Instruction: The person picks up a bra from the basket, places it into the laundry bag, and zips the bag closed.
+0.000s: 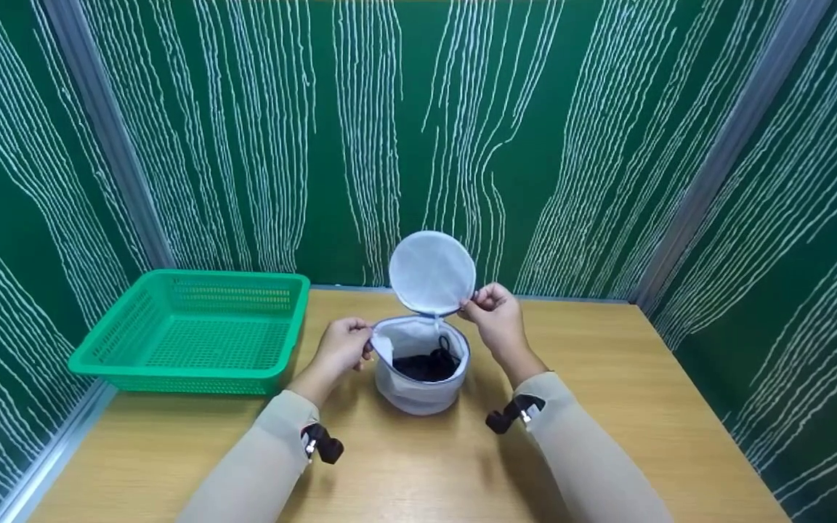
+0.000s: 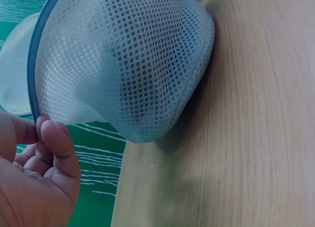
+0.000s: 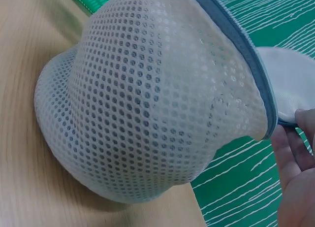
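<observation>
A round white mesh laundry bag [image 1: 418, 396] with a blue-grey zipper rim stands on the table, its circular lid [image 1: 433, 272] raised at the back. Inside lies a dark cloth item [image 1: 426, 365] with a thin loop; its kind cannot be made out. My left hand [image 1: 344, 343] pinches the bag's rim on the left side between thumb and finger. On the right, my right hand [image 1: 497, 319] pinches the lower right edge of the lid. Through the mesh [image 2: 142, 64] in the left wrist view, the contents show only as a dark shade.
A green plastic basket [image 1: 193, 381] with slotted walls stands at the left of the wooden table [image 1: 593, 421]. Green panels [image 1: 418, 145] with white wavy lines enclose the back and both sides. A small black device [image 1: 513, 414] is strapped on each wrist.
</observation>
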{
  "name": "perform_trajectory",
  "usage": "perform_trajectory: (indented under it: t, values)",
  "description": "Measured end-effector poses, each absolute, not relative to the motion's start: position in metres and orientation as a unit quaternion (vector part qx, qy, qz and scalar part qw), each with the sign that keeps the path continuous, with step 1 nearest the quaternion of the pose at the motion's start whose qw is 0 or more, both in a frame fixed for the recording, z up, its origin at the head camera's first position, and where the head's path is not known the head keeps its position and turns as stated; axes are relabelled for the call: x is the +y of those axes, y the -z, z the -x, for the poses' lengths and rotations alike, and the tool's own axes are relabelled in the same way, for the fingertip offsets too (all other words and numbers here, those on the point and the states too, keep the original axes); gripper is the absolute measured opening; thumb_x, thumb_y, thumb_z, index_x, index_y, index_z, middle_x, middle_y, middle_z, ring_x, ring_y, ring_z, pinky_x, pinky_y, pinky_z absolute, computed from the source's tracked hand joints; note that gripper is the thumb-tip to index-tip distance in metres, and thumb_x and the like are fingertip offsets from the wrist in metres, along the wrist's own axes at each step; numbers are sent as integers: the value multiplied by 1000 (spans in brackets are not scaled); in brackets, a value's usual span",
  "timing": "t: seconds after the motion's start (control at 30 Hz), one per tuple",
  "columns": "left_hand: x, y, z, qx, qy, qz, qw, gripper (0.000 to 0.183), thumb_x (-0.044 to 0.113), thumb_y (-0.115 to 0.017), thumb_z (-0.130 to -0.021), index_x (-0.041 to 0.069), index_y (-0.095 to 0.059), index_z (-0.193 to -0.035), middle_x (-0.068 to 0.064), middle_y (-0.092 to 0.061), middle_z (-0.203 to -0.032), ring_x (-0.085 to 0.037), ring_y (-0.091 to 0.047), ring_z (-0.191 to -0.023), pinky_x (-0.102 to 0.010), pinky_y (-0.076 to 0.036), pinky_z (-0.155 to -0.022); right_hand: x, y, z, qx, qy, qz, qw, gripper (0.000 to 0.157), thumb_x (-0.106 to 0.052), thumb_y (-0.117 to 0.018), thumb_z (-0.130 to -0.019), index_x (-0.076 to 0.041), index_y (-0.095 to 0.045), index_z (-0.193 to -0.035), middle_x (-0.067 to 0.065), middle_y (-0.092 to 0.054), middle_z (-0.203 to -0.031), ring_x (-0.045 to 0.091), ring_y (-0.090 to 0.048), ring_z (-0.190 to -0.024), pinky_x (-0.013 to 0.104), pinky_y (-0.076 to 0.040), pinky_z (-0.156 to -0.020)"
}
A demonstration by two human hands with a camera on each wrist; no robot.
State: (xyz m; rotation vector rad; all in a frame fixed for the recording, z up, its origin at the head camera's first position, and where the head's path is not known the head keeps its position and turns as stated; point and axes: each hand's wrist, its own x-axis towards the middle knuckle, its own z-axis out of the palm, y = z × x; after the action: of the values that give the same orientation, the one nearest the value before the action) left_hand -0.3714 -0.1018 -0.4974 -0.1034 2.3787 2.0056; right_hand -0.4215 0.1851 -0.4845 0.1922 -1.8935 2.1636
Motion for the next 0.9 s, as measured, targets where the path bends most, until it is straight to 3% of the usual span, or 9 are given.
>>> perform_trajectory:
  t: [0.3, 0.43, 0.53, 0.7, 0.8, 0.9]
  values:
    - [-102, 498, 371, 760, -649, 33, 8, 20, 7, -58, -114, -4, -74, -121, -4, -63, -80, -12, -59, -65, -20, -47, -48, 194, 489, 413, -675, -721, -91, 130, 36, 16, -78, -92, -9, -56, -80, -1, -69, -77, 11, -79, -83, 30, -71, -81]
    - [-102, 499, 370, 756, -653, 27, 2, 21, 8, -58, -114, -4, -75, -119, -3, -63, -79, -12, -59, -64, -20, -48, -49, 197, 491, 407, -726, -663, -100, 152, 37, 9, -85, -92, -11, -57, -77, -5, -65, -74, 6, -72, -77, 22, -66, -76]
    - [-102, 501, 370, 750, -661, 25, 0, 20, 7, -59, -113, -4, -75, -112, -2, -63, -76, -11, -59, -63, -21, -49, -50, 199, 493, 402, -752, -627, -122, 163, 36, 9, -85, -91, -9, -58, -75, -3, -72, -75, 5, -70, -75, 18, -62, -72]
    - [-102, 504, 373, 727, -686, 34, 11, 17, 5, -60, -109, -1, -73, -101, -2, -65, -76, -11, -62, -64, -21, -52, -52, 200, 494, 395, -769, -593, -193, 140, 29, 18, -76, -95, 0, -60, -79, 15, -88, -104, 23, -86, -104, 18, -65, -85]
    - [-104, 505, 373, 723, -689, 44, 18, 16, 7, -61, -110, 0, -74, -104, -3, -66, -79, -12, -64, -67, -22, -55, -56, 202, 495, 391, -799, -541, -228, 131, 28, 21, -71, -95, -1, -62, -80, 16, -87, -113, 36, -84, -118, 22, -66, -91]
    - [-106, 506, 373, 731, -679, 54, 27, 18, 11, -62, -112, -1, -76, -112, -5, -68, -85, -15, -66, -72, -27, -60, -62, 204, 495, 387, -832, -478, -255, 121, 30, 23, -67, -94, -5, -64, -81, 9, -88, -116, 38, -81, -126, 31, -67, -99]
